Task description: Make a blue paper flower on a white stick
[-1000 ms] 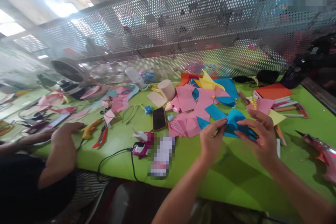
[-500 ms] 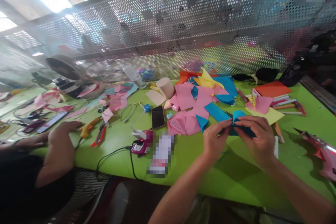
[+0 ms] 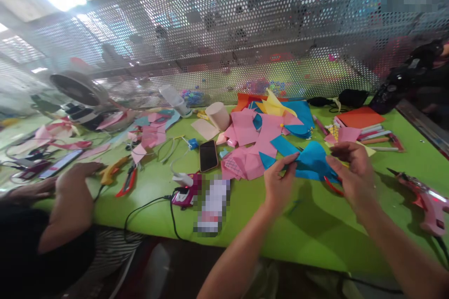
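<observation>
Nearby, pink glue gun [image 3: 426, 201]: lies at the right of the green worktop [image 3: 301, 243], nozzle away from the person, handle towards the near side; probably parked so the right arm can reach it.
Magenta power strip [image 3: 187, 191]: left of the forearms, a white plug in it and a black cable looping by the near edge, likely there so leads reach.
Co-worker's arm [image 3: 72, 196]: rests at the far left, well apart.
Left hand [image 3: 278, 184]: thumb and fingers pinch the left side of the blue sheet, seemingly to steady it.
Right hand [image 3: 358, 180]: fingers bent at the sheet's right edge; whether they pinch it or grip the tool below, I cannot tell.
Blue sheet [image 3: 312, 156]: between both hands, raised and curved, a shadow beneath; holding it up presumably leaves room around its edges.
Red handle [image 3: 333, 187]: curves out beside the right hand; the rest is largely hidden.
Pink pieces [image 3: 245, 163]: overlap in a loose heap beyond the left hand, perhaps for easy picking.
Markers [image 3: 375, 140]: lie side by side beyond the right hand.
Mesh partition [image 3: 228, 32]: stands behind everything, apparently a divider.
</observation>
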Available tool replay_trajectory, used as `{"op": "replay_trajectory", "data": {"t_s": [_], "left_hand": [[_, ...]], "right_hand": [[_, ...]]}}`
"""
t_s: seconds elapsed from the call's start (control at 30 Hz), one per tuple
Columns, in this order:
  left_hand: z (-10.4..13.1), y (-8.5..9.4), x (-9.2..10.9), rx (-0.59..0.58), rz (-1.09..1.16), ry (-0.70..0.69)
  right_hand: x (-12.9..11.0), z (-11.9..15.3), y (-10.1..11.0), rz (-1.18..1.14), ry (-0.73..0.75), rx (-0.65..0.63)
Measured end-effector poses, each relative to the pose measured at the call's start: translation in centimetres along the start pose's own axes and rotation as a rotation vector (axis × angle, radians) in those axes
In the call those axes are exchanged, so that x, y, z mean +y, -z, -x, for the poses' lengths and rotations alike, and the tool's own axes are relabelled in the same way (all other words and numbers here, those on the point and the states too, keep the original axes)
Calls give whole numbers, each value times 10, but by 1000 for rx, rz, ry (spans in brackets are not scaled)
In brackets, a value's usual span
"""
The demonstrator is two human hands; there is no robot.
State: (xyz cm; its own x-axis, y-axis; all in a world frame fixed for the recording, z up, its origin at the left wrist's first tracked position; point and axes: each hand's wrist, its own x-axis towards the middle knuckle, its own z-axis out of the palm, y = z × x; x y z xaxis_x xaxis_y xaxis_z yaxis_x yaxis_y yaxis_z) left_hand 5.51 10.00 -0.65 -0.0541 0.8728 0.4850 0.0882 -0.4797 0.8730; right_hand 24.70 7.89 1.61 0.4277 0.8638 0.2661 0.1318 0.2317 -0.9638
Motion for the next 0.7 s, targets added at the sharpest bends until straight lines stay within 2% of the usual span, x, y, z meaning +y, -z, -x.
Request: {"op": "replay_trajectory", "data": {"t_s": [0.1, 0.2, 0.4, 0.7], "left_hand": [[0, -1, -2, -42, 41, -9], [3, -4, -6, -98, 26, -39], [5, -5, -7, -160, -89, -90], [4, -4, -3, -135, -117, -146]], "right_hand": [[5, -9, -2, -270, -391, -179], [6, -10, -5, -383, -566, -319], [8, -2, -9, -374, -622, -366], [6, 3, -14, -423, -599, -374]]}}
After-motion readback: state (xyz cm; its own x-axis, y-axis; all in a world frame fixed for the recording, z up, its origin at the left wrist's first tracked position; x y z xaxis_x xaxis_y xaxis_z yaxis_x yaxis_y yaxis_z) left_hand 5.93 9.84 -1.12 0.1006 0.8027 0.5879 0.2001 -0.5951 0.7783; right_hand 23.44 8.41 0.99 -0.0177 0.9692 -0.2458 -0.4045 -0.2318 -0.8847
